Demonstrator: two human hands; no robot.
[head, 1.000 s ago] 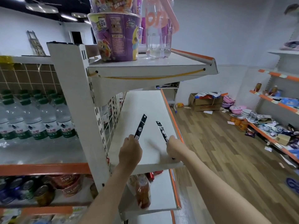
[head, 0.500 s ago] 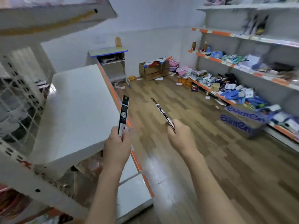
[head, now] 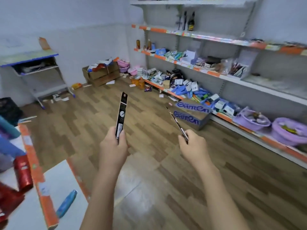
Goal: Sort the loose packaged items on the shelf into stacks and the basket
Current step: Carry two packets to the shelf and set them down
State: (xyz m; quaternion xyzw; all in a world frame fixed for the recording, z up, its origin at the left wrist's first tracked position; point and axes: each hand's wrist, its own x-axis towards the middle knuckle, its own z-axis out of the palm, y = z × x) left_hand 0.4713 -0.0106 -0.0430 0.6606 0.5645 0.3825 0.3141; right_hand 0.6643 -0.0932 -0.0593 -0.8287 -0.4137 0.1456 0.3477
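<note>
Wood-look floor fills the middle of the frame, and over it I carry two slim black packets. My left hand point(head: 114, 143) pinches one packet point(head: 121, 113) upright by its lower end; my right hand point(head: 192, 145) grips the other packet point(head: 177, 123), which leans up and left. I judge this the carrying step. Next I must reach the cluttered shelf point(head: 221, 116) at right and lay both with like items, or in a purple basket point(head: 254, 121) at the far right.

At my two o'clock, the cardboard box point(head: 192, 115) on the floor reads "Gamen" twice in blue; I can read nothing else.
</note>
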